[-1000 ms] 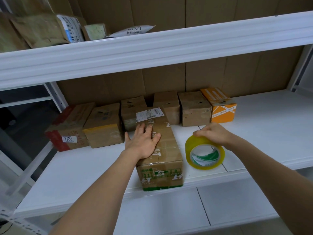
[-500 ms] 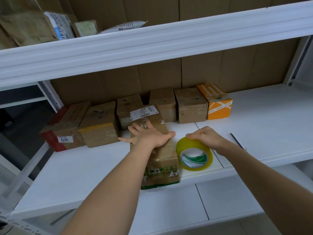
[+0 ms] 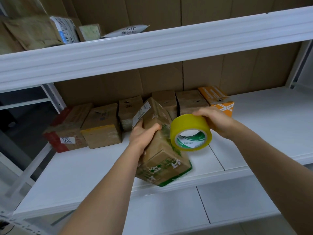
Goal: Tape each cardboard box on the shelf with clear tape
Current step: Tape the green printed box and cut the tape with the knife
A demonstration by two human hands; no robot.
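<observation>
1. The left hand point(image 3: 144, 133) grips a long cardboard box point(image 3: 160, 146) from its near side, fingers curled round one edge and thumb over the top, and the box sits tilted, its near end with green print low over the front of the white shelf point(image 3: 84, 170).
2. The right hand point(image 3: 215, 122) holds a roll of clear tape point(image 3: 190, 133), yellowish with a green-and-white core, fingers wrapped over the top of the roll; the roll is lifted off the shelf, just beside the box's right face, perhaps touching it.
3. Behind, against the cardboard backing, stands a row of boxes: a red-edged box point(image 3: 64, 131) with a white label, a brown box point(image 3: 101, 126) with a yellowish tape band, three more brown boxes point(image 3: 189, 102), and an orange box point(image 3: 218, 100) at the right end.
4. On the upper shelf point(image 3: 152, 48) lie brown padded envelopes point(image 3: 30, 33) and a white mailer bag point(image 3: 127, 31).
</observation>
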